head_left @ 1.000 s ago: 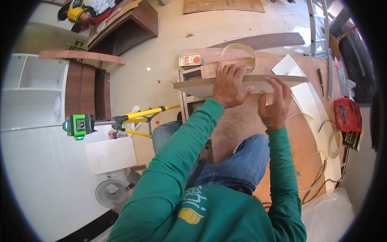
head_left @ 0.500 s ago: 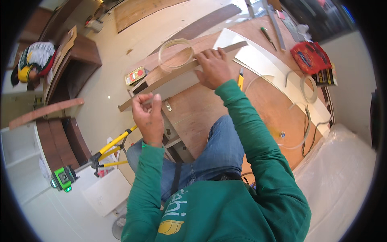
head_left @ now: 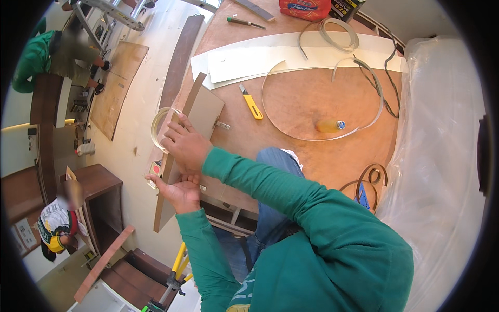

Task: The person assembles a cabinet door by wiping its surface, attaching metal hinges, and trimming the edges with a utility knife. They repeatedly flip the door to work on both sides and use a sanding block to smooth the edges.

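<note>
A brown-edged board (head_left: 205,110) stands on its long side at the left of the plywood table (head_left: 332,169), its pale face toward the middle. The left hand (head_left: 182,193) has its grip spread wide, palm up, thumb out past the brown edge. The right hand (head_left: 187,148) lays its fingers over that edge; from here I can't tell whether its grip is tight. Just beyond sits a coil of pale edging strip (head_left: 155,132). A yellow utility knife (head_left: 253,106) lies near, below long white sheets (head_left: 244,65).
</note>
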Demonstrator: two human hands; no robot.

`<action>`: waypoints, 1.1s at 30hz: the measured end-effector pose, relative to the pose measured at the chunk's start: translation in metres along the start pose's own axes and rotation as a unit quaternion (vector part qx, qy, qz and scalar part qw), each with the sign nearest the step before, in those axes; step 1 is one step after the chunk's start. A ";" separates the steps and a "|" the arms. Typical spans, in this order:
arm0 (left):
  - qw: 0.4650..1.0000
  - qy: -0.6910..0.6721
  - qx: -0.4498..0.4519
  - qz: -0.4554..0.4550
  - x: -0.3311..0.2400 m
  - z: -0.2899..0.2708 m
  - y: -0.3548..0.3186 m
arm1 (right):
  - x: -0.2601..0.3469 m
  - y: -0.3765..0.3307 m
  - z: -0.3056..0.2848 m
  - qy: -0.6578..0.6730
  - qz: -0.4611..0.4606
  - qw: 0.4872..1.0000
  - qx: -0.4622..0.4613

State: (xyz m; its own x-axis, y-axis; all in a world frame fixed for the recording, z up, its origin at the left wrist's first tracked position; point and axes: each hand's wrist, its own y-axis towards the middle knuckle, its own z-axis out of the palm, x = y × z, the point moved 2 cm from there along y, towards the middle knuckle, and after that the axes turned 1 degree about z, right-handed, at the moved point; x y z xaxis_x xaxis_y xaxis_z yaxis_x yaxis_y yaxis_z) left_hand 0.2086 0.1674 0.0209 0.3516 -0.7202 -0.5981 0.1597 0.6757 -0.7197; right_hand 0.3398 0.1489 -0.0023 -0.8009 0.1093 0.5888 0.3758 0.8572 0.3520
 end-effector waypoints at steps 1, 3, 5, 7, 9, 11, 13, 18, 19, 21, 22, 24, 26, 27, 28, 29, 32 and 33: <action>0.999 -0.024 0.031 -0.003 0.001 0.009 0.005 | -0.003 -0.001 0.000 0.022 0.009 1.000 0.007; 0.999 0.018 0.047 0.008 0.005 0.018 0.018 | -0.009 -0.009 -0.001 0.019 -0.013 1.000 -0.017; 0.998 0.044 0.047 0.011 0.008 0.014 0.025 | -0.014 -0.015 -0.001 0.034 -0.023 0.999 -0.021; 0.998 0.054 0.020 0.003 0.014 0.003 0.027 | -0.016 -0.017 -0.003 0.060 -0.033 0.996 -0.062; 0.999 0.049 0.019 -0.008 0.013 -0.010 0.024 | -0.017 -0.018 -0.003 0.068 -0.028 0.996 -0.054; 0.998 0.055 0.010 -0.010 0.012 -0.020 0.022 | -0.015 -0.020 -0.007 0.086 -0.029 0.993 -0.073; 0.996 0.082 -0.019 0.003 0.012 -0.030 0.021 | -0.013 -0.028 -0.015 0.117 -0.027 0.987 -0.105; 0.994 0.101 -0.022 -0.033 0.029 -0.050 0.006 | -0.009 -0.086 -0.041 0.278 0.259 0.899 -0.217; 0.994 0.099 -0.021 -0.040 0.035 -0.053 0.001 | -0.012 -0.097 -0.040 0.344 0.388 0.837 -0.175; 0.993 0.102 -0.022 -0.050 0.051 -0.058 -0.011 | -0.016 -0.113 -0.036 0.450 0.530 0.712 -0.100; 0.992 0.111 -0.024 -0.052 0.060 -0.060 -0.019 | -0.016 -0.118 -0.034 0.499 0.559 0.658 -0.072; 0.990 0.130 -0.029 -0.054 0.075 -0.062 -0.031 | -0.015 -0.117 -0.030 0.577 0.574 0.580 -0.030; 0.986 0.152 -0.046 -0.057 0.082 -0.066 -0.042 | -0.010 -0.111 -0.028 0.641 0.553 0.532 0.002; 0.984 0.167 -0.038 -0.053 0.082 -0.068 -0.046 | -0.007 -0.107 -0.027 0.642 0.555 0.528 -0.013; 0.982 0.178 -0.017 -0.063 0.082 -0.070 -0.048 | -0.003 -0.101 -0.025 0.643 0.555 0.526 -0.028; 0.980 0.186 -0.004 -0.074 0.080 -0.072 -0.051 | 0.001 -0.096 -0.022 0.645 0.557 0.521 -0.044; 0.954 0.274 0.067 -0.104 0.073 -0.081 -0.062 | 0.008 -0.087 -0.013 0.631 0.553 0.541 -0.049; 0.938 0.314 0.096 -0.114 0.071 -0.084 -0.067 | 0.008 -0.086 -0.008 0.614 0.578 0.535 -0.049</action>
State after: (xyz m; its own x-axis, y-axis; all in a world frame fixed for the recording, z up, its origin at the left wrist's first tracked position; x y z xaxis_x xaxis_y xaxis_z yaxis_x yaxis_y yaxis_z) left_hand 0.1453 0.0581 -0.0029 -0.3153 -0.7587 -0.5700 0.3485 0.4661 -0.8132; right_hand 0.3050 0.0725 -0.0222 0.8818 0.0735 0.4659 0.3585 0.5373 -0.7634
